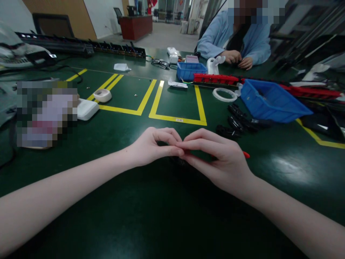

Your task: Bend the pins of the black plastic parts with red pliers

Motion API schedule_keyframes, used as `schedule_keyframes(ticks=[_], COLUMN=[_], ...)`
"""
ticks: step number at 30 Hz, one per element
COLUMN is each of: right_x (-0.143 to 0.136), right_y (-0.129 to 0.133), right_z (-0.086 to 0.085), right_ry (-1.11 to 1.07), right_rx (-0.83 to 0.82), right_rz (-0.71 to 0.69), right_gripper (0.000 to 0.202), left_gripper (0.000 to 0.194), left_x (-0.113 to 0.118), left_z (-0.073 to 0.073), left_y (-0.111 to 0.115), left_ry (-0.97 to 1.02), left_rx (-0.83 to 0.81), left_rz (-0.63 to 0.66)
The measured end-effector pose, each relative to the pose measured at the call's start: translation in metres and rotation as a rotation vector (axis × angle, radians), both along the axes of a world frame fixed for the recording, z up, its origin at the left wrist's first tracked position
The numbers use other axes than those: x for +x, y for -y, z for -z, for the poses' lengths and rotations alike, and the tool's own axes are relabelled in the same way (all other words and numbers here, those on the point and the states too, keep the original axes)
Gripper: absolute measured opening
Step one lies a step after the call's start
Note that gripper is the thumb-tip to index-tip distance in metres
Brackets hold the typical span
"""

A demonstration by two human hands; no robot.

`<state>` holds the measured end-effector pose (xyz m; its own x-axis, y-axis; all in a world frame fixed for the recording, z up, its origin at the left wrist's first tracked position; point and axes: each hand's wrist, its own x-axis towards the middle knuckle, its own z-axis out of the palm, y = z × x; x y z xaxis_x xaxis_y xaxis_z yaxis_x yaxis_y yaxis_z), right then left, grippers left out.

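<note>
My left hand [157, 146] and my right hand [222, 154] meet fingertip to fingertip above the dark green table. Both are closed in a pinch, thumbs against fingers. Whatever they grip is mostly covered; a small dark part [178, 161] shows just below the fingertips, too dim to name. The red tip of a thin object [246, 154] sticks out beyond the back of my right hand; the rest of it is hidden, and I cannot tell whether the hand holds it. Several glossy black parts [235, 124] lie just past my right hand.
A large blue bin [275, 102] and a smaller blue bin [185, 72] stand beyond, beside red strips [215, 78]. Tape rolls [225, 95], a white box [86, 109] and yellow tape outlines [178, 119] lie ahead. Across the table sits a person in a blue sleeve [212, 36].
</note>
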<state>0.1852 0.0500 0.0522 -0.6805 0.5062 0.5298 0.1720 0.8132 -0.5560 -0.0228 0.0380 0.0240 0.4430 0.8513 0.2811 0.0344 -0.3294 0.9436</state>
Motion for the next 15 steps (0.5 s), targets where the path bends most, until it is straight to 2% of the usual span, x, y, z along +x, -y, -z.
schedule_keyframes(ticks=[4, 7, 9, 12, 13, 15], right_x=[-0.001, 0.003, 0.010, 0.018, 0.019, 0.019], right_y=[-0.003, -0.006, -0.010, -0.014, -0.014, -0.014], right_z=[0.000, 0.000, 0.002, 0.007, 0.008, 0.010], right_ry=[0.011, 0.049, 0.116, 0.262, 0.309, 0.375], right_rx=[-0.062, -0.091, -0.105, -0.101, -0.090, -0.061], right_rz=[0.027, 0.037, 0.033, 0.000, -0.007, -0.011], right_gripper=[0.008, 0.007, 0.008, 0.009, 0.009, 0.010], left_gripper=[0.019, 0.027, 0.026, 0.054, 0.057, 0.048], left_x=[0.000, -0.003, -0.005, -0.005, -0.005, -0.004], left_z=[0.002, 0.001, 0.001, 0.002, 0.002, 0.003], left_y=[-0.003, -0.004, -0.005, -0.006, -0.006, -0.006], left_ry=[-0.003, -0.081, -0.205, -0.472, -0.555, -0.661], left_rx=[-0.005, 0.043, 0.145, 0.304, 0.337, 0.372], left_rz=[0.000, 0.008, 0.015, 0.051, 0.065, 0.091])
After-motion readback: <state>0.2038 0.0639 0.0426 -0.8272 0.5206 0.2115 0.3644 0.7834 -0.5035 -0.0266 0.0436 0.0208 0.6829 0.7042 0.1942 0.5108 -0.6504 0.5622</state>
